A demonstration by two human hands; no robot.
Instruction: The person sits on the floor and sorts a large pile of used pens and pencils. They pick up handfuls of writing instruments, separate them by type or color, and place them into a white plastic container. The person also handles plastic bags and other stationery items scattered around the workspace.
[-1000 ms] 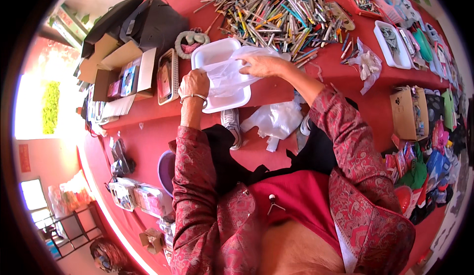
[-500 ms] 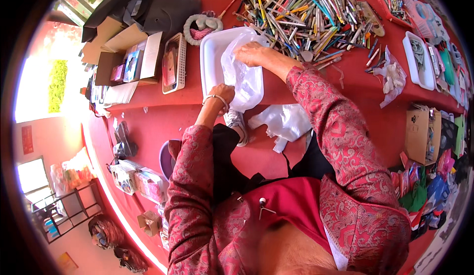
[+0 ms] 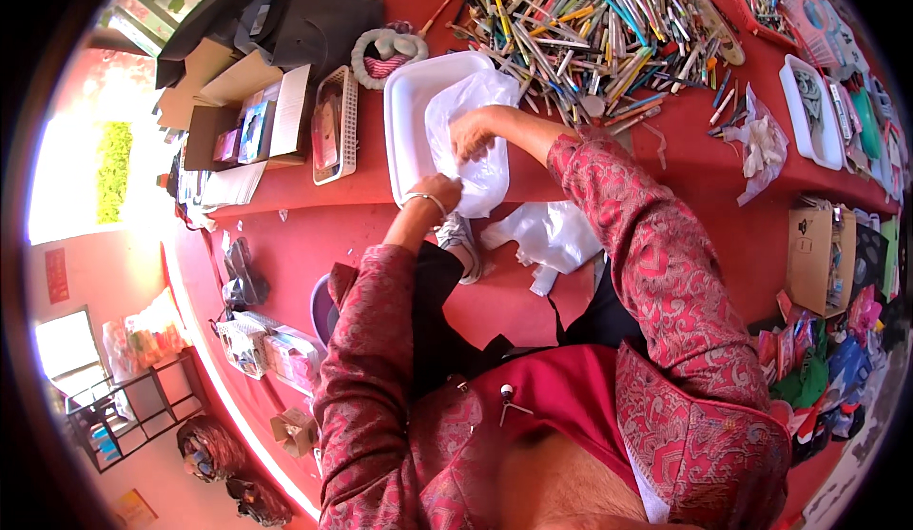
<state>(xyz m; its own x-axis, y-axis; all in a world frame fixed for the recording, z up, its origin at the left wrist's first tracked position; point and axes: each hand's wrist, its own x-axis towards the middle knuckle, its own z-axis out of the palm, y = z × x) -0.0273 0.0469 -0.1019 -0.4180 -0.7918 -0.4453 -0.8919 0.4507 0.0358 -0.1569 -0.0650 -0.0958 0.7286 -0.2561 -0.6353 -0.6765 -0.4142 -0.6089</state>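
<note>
A white plastic basin [image 3: 403, 111] stands at the table's front edge, with a thin translucent plastic bag [image 3: 487, 186] lying in it and hanging over its near right side. My right hand [image 3: 473, 134] is over the basin, fingers bent and closed on the bag's upper part. At the basin's near rim, my left hand [image 3: 439, 190] pinches the bag's lower left edge. Both sets of fingertips are partly hidden by the hands themselves. A large heap of used pens [image 3: 580, 30] spreads over the table just beyond and right of the basin.
Left of the basin are a cream basket [image 3: 350, 130], an opened cardboard box [image 3: 214, 140] and a dark bag [image 3: 319, 16]. To the right lie a crumpled plastic bag [image 3: 761, 145] and a white tray [image 3: 808, 116]. Another white bag [image 3: 550, 235] lies below the table edge.
My right hand has come nearer to me and a little left, drawing the bag with it. My left hand has shifted slightly right and down, so the hands are closer together.
</note>
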